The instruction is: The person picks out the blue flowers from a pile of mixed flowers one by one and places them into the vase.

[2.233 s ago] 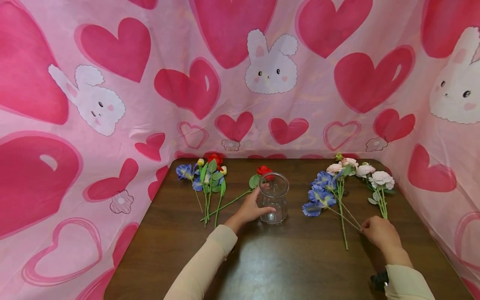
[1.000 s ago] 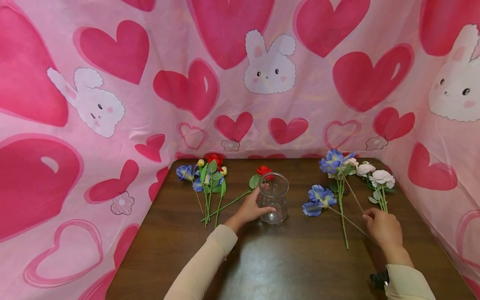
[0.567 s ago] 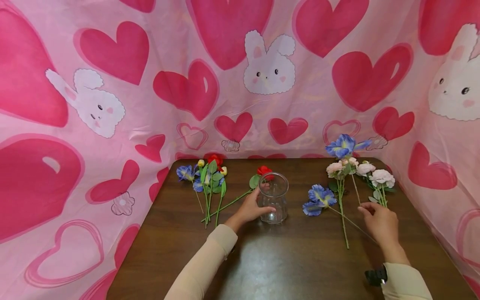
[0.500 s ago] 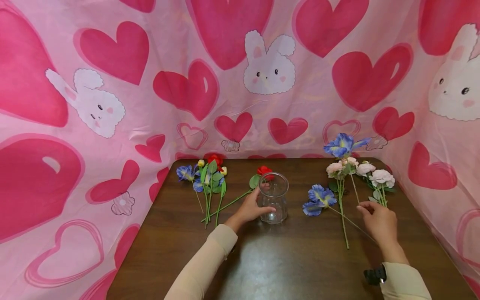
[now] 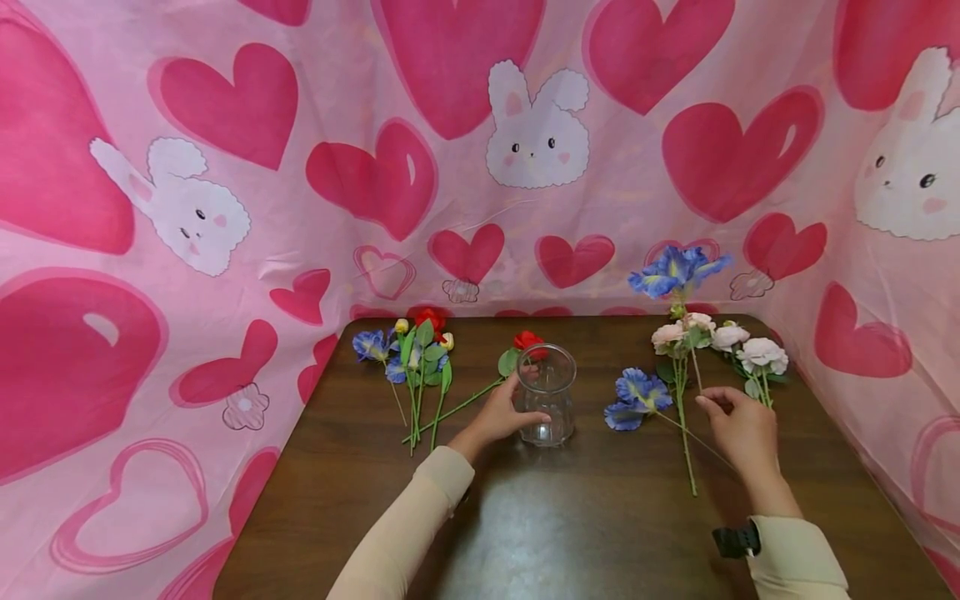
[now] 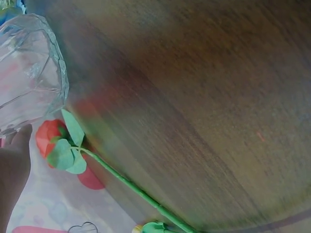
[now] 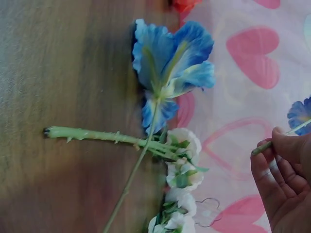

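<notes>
My left hand (image 5: 498, 415) grips the left side of a clear glass vase (image 5: 553, 404) standing on the table, thumb in front. In the left wrist view, the vase (image 6: 29, 77) sits at the upper left, above a red rose (image 6: 48, 138) with a green stem. Between thumb and fingertips, my right hand (image 5: 747, 429) pinches the thin stem of a blue iris (image 5: 675, 271), raised upright with its bloom above the pink flowers. In the right wrist view, the stem's cut end pokes out of the hand (image 7: 286, 177). A second blue iris (image 5: 637, 398) lies beside it on the table.
Pale pink flowers (image 5: 670, 337) and a white flower (image 5: 763, 356) lie at the back right. Several blue, yellow and red flowers (image 5: 426, 350) lie at the back left of the brown table (image 5: 525, 525). A pink heart-print cloth (image 5: 630, 183) hangs behind.
My right hand has lifted one blue iris from beside the other, brought it upright, and shifted it slightly left and up. My left hand and the vase have stayed put.
</notes>
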`<action>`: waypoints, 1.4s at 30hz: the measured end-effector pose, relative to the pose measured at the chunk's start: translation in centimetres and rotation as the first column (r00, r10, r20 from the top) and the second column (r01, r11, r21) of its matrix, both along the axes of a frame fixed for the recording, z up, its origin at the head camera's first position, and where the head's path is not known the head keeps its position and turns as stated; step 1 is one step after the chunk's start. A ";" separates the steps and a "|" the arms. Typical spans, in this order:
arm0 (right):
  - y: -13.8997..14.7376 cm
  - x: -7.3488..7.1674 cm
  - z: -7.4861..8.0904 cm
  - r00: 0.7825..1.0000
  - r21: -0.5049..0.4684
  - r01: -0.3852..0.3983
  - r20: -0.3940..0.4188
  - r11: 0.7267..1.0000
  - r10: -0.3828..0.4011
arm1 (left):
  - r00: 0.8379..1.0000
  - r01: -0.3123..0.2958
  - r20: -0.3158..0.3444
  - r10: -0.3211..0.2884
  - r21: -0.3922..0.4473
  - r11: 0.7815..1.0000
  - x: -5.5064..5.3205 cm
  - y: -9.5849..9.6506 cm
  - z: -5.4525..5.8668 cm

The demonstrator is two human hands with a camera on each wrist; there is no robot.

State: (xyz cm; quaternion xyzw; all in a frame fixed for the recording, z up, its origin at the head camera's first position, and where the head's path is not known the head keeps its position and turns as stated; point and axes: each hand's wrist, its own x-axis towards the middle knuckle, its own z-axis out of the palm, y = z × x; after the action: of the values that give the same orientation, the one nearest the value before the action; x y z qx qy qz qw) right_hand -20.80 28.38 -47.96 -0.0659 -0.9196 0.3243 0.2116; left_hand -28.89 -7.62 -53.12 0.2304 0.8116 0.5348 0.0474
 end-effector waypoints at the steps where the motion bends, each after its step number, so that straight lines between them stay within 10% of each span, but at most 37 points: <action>1: -0.1 -0.1 0.1 1.000 -0.002 -0.003 -0.005 1.000 0.003 | 1.000 0.000 0.006 0.000 -0.001 1.000 0.0 0.0 0.0; 23: -3.4 -1.6 2.0 0.977 -0.030 -0.050 -0.207 0.998 0.043 | 0.999 0.035 -0.010 -0.035 0.038 0.999 0.1 -0.1 0.8; 42: -5.8 -1.8 3.7 0.937 -0.042 -0.135 -0.329 0.990 0.114 | 0.996 0.017 -0.092 -0.002 0.161 0.987 0.7 -0.9 5.2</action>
State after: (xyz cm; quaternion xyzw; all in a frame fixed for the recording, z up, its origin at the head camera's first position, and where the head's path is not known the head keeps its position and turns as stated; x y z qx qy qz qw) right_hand -22.60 22.58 -44.24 0.0402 -0.8636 0.3727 0.3373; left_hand -28.19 -8.52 -47.91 0.2616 0.7659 0.5873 -0.0063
